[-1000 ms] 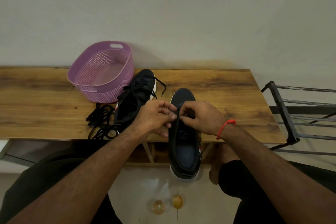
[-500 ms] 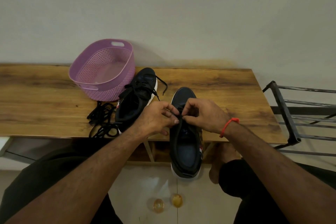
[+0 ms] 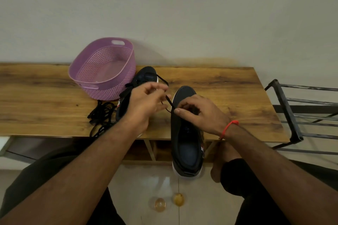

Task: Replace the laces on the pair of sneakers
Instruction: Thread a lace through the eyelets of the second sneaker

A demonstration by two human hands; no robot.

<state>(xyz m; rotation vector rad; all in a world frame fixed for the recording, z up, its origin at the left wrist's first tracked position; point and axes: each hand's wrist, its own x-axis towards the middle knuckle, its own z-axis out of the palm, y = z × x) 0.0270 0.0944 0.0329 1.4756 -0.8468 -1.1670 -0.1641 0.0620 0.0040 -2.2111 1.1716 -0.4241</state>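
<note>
A black sneaker lies on the wooden table with its heel hanging over the near edge. My right hand rests on its front part, fingers curled at the eyelets. My left hand pinches a black lace and holds it up and to the left of the shoe. The second black sneaker lies behind my left hand, with a lace in it. A heap of black laces lies left of that shoe.
A purple plastic basket stands at the back left of the table, against the wall. A black metal rack stands to the right of the table. My knees are below the near edge.
My left hand has moved up and to the left, drawing the black lace out from the front of the near sneaker. My right hand stays on the shoe.
</note>
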